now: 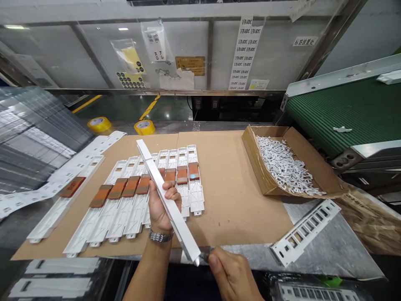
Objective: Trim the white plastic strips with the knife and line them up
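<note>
Left hand [161,205] grips a white bar [178,221]; right hand [230,276], grip unclear, sits just beside its lower end, past the cardboard sheet's [232,196] bottom edge.

A green conveyor belt [341,113] runs at two o'clock above a cardboard box [255,154] of white plastic clips [282,165]; yellow tape rolls [99,124] sit around eleven o'clock.

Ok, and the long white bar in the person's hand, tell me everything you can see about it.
The long white bar is straight and narrow, with a folded, channel-like edge; it could be painted metal or rigid plastic. It looks clean and unbroken. It sits tilted in the grip of the left hand, its upper end above the row of white panels and its lower end past the front edge of the cardboard sheet, close to the right hand. Whether the right hand touches it, I cannot tell.
</note>
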Action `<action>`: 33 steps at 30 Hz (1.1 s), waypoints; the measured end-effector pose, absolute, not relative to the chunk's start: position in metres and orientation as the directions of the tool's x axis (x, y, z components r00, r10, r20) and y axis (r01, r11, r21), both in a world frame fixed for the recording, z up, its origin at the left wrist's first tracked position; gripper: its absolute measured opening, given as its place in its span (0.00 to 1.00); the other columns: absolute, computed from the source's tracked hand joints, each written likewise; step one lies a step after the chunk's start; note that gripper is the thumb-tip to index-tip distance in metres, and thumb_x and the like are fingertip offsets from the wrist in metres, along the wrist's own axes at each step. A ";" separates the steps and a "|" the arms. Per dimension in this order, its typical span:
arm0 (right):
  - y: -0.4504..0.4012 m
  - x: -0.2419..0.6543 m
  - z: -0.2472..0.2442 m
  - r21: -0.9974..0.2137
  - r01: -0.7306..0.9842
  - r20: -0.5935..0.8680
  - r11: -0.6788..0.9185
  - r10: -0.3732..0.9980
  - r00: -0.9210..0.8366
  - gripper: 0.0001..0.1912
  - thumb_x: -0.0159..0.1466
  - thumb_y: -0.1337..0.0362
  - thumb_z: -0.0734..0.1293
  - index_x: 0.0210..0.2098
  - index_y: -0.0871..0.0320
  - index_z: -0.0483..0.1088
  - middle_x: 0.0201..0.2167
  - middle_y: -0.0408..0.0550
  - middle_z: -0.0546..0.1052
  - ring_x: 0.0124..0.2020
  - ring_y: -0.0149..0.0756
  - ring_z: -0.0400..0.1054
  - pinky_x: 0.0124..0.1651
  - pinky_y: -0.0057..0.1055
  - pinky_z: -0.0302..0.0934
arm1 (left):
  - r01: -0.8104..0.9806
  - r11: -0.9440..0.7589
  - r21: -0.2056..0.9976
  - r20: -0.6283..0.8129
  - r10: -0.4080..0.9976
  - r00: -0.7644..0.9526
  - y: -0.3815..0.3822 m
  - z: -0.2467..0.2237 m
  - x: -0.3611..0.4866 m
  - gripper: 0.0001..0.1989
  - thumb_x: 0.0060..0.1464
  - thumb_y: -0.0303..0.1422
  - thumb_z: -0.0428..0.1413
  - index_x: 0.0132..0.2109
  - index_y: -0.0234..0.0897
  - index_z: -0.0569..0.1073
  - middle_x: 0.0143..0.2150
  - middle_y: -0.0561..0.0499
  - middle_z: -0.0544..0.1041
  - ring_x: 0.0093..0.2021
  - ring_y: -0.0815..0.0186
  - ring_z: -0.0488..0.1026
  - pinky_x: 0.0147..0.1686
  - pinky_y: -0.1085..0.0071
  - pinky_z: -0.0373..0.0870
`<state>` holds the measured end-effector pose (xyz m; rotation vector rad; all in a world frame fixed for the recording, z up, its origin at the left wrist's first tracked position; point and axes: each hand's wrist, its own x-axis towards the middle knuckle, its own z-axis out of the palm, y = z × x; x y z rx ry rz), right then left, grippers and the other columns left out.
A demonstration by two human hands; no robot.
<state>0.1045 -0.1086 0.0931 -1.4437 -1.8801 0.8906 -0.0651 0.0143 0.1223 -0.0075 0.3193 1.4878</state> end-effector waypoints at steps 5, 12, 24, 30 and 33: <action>-0.109 0.107 0.093 -0.808 0.568 0.017 0.158 0.969 -0.246 0.20 0.68 0.56 0.50 0.22 0.55 0.52 0.16 0.38 0.61 0.17 0.27 0.56 0.22 0.25 0.45 | -0.974 0.096 0.204 -0.204 0.978 0.054 0.011 0.127 -0.063 0.23 0.63 0.41 0.34 0.49 0.38 0.69 0.25 0.59 0.67 0.20 0.81 0.64 0.23 0.85 0.63; -0.109 0.107 0.093 -0.810 0.568 -0.012 0.146 0.964 -0.265 0.19 0.68 0.56 0.50 0.22 0.55 0.52 0.17 0.38 0.60 0.18 0.27 0.57 0.23 0.25 0.45 | -0.972 0.079 0.222 -0.210 0.977 0.031 0.016 0.119 -0.064 0.22 0.62 0.43 0.34 0.50 0.40 0.68 0.23 0.58 0.67 0.19 0.79 0.64 0.20 0.83 0.65; -0.106 0.110 0.097 -0.834 0.542 -0.036 0.106 0.969 -0.246 0.21 0.68 0.55 0.51 0.21 0.56 0.51 0.16 0.37 0.58 0.18 0.25 0.52 0.22 0.24 0.43 | -0.972 0.069 0.224 -0.186 0.982 0.027 0.021 0.112 -0.064 0.22 0.62 0.43 0.36 0.54 0.41 0.65 0.23 0.58 0.67 0.18 0.78 0.64 0.19 0.82 0.65; -0.107 0.110 0.096 -0.823 0.556 -0.034 0.118 0.966 -0.255 0.20 0.68 0.55 0.51 0.22 0.56 0.52 0.16 0.37 0.59 0.18 0.25 0.55 0.23 0.24 0.44 | -0.969 0.077 0.233 -0.191 0.981 0.032 0.018 0.117 -0.062 0.19 0.62 0.42 0.39 0.53 0.42 0.66 0.24 0.59 0.68 0.19 0.79 0.65 0.20 0.83 0.65; -0.108 0.111 0.095 -0.816 0.563 -0.028 0.131 0.964 -0.264 0.20 0.68 0.56 0.51 0.22 0.56 0.53 0.16 0.37 0.60 0.18 0.25 0.56 0.23 0.23 0.44 | -0.966 0.076 0.247 -0.198 0.980 0.026 0.018 0.116 -0.062 0.18 0.61 0.42 0.41 0.53 0.43 0.66 0.23 0.59 0.68 0.18 0.79 0.64 0.20 0.83 0.65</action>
